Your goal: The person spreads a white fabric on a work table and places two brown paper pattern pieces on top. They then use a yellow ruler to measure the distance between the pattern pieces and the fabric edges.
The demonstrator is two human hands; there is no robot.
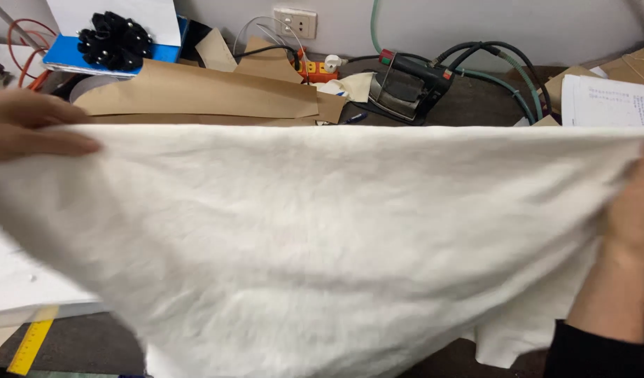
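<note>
The left hand point(28, 126), cut off by the frame edge, pinches the top edge of the white cloth point(322, 238) in its grip. The cloth hangs spread before the bench point(476, 105), hiding most of it; a steam iron point(406, 87) shows behind. The right hand point(633, 210) pinches the opposite corner, fingertips partly hidden
</note>
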